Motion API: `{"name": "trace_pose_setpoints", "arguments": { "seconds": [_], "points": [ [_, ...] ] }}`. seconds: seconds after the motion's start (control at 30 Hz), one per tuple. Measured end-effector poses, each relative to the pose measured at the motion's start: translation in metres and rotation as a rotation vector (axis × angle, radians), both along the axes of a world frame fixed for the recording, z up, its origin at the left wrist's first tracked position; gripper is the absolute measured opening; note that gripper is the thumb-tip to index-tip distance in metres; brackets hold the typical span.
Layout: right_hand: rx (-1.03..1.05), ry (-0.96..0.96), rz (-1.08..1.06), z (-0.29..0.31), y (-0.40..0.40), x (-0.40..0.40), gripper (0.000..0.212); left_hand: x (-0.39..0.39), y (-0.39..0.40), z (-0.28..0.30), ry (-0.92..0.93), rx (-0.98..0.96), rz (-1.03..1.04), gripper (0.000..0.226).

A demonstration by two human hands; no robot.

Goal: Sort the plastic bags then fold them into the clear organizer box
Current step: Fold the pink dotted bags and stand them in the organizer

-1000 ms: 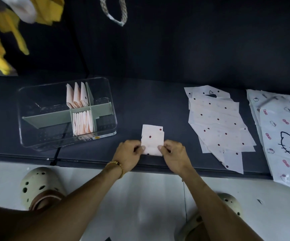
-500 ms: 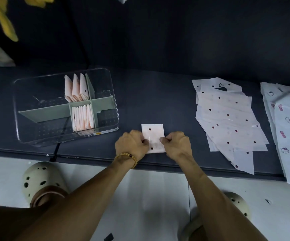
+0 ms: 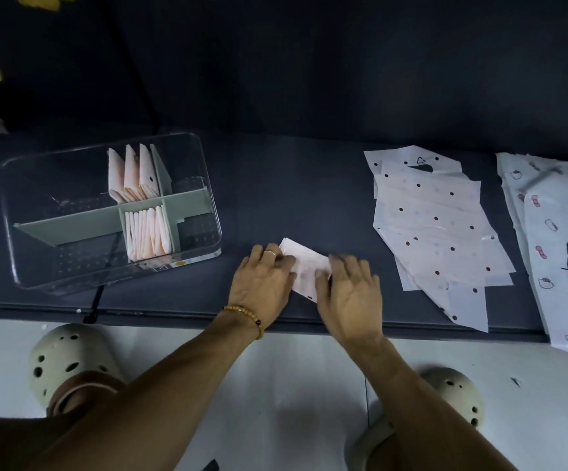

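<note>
Far left on the dark table (image 3: pixel 293 185): clear organizer box (image 3: pixel 208 198), split by grey-green dividers (image 3: pixel 72 224). Three folded bags (image 3: pixel 133 173) upright in the back middle compartment; a tighter row of folded bags (image 3: pixel 146 234) on edge in the front middle compartment; other compartments showing only the bottom.

Just right of the box, near the table's front edge: left hand (image 3: pixel 262 283), ring on one finger, bead bracelet (image 3: pixel 245 316) at the wrist, fingers straight and spread, pressing flat on the left part of a small folded dotted bag (image 3: pixel 304 263). Bag lying tilted on the table between both hands.

Right hand (image 3: pixel 350 294) flat as well, fingers extended and somewhat blurred, resting on the bag's right part; nothing gripped.

Further right, well apart: loose stack of flat dotted bags (image 3: pixel 435 226). At the right edge: cat-print bags (image 3: pixel 561 239), overhanging the table front.

Below, on the pale floor: two cream clogs (image 3: pixel 61 362).
</note>
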State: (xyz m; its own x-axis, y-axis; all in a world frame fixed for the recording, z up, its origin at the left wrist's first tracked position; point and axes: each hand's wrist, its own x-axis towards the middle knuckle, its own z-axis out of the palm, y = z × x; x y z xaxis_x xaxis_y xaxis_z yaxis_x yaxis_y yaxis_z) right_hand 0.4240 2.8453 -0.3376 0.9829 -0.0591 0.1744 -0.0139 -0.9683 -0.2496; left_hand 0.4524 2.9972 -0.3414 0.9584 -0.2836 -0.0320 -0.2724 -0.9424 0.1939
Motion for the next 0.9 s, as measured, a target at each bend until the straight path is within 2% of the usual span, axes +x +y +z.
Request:
{"name": "trace_pose_setpoints", "arguments": {
  "seconds": [0.1,0.17,0.23,0.3,0.37,0.7,0.9],
  "points": [
    [-0.063,0.188,0.066,-0.021,-0.001,-0.017,0.049,-0.005,-0.002,-0.002,-0.015,-0.012,0.035,0.034],
    [-0.054,0.213,0.081,-0.030,-0.004,-0.020,0.053,-0.004,0.000,-0.003,-0.064,0.020,0.020,0.034],
    [-0.064,0.231,0.087,-0.032,-0.003,-0.020,0.055,0.000,-0.004,-0.004,-0.098,0.043,-0.104,0.037],
    [-0.070,0.251,0.088,-0.033,-0.003,-0.019,0.056,0.006,-0.013,-0.010,-0.063,-0.009,-0.301,0.048],
    [-0.086,0.274,0.094,-0.034,-0.004,-0.019,0.056,0.009,-0.024,-0.016,-0.011,-0.065,-0.402,0.056],
    [-0.052,0.228,0.096,-0.032,-0.007,-0.019,0.053,0.024,0.009,-0.021,0.032,-0.169,-0.398,0.046],
    [-0.056,0.208,0.096,-0.031,-0.006,-0.020,0.054,0.022,0.038,-0.018,-0.021,-0.101,-0.294,0.045]
  ]
}}
